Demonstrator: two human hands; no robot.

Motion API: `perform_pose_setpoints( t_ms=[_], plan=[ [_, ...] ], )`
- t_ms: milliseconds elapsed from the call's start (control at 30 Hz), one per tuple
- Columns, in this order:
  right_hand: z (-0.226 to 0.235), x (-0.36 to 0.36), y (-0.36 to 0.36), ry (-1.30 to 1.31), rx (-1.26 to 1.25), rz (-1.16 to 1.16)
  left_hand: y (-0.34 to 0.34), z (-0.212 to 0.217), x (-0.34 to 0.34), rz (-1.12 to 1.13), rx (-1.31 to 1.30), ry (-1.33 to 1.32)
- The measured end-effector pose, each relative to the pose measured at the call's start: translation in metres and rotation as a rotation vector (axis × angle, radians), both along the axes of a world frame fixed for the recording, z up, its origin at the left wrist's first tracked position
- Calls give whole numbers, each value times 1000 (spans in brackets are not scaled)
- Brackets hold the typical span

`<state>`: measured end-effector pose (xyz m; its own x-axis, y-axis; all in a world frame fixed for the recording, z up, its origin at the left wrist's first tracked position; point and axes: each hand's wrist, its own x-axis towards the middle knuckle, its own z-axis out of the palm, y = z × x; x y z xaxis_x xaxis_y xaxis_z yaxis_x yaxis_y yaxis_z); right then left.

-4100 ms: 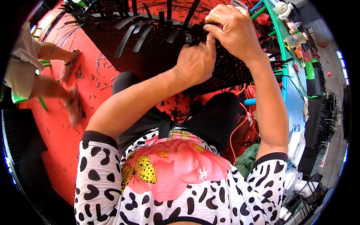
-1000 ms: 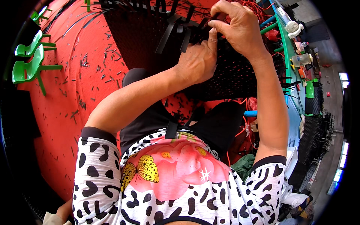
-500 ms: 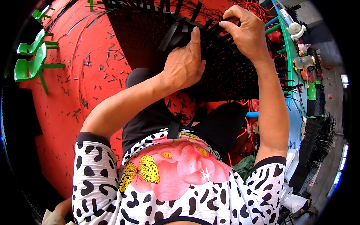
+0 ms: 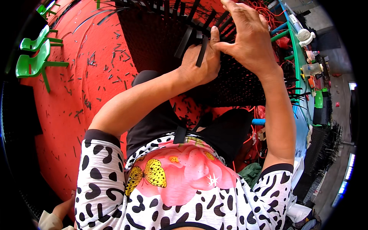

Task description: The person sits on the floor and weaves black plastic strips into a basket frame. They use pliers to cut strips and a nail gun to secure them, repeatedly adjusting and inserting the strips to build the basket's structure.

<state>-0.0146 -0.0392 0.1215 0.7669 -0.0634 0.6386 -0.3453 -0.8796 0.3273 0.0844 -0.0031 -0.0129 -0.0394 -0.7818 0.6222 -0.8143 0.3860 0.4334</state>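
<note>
A black woven panel (image 4: pixel 234 88) of flat plastic strips lies across my knees, with loose strip ends (image 4: pixel 209 19) standing up along its far edge. My left hand (image 4: pixel 199 65) is closed on the panel just below that edge, one finger pointing up and the others curled, their tips partly hidden. A loose black strip (image 4: pixel 201 51) hangs over its back. My right hand (image 4: pixel 251 42) is open over the strip ends, with its fingers stretched up and apart from the thumb. That thumb meets the raised finger of my left hand.
Green plastic chairs (image 4: pixel 34 63) stand at the left on a red floor covering (image 4: pixel 99 50) littered with black strip scraps. At the right is a green-framed table (image 4: pixel 297 57) with a clear jar (image 4: pixel 311 69). Red cords (image 4: pixel 264 9) lie beside it. Another person's arm (image 4: pixel 63 210) shows at lower left.
My right hand has opened from a pinch at the strip ends, its thumb coming down to my left hand. My left hand has shifted right, and a strip now hangs across it.
</note>
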Motion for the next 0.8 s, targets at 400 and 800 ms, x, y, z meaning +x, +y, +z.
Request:
perform_pose_setpoints(
  t_ms=[400,800],
  plan=[
    [-19,15,-20,-65,377,56,15,6,0,23,116,33],
    [-23,14,-24,-137,502,24,44,-4,30,55,117,50]
  ],
)
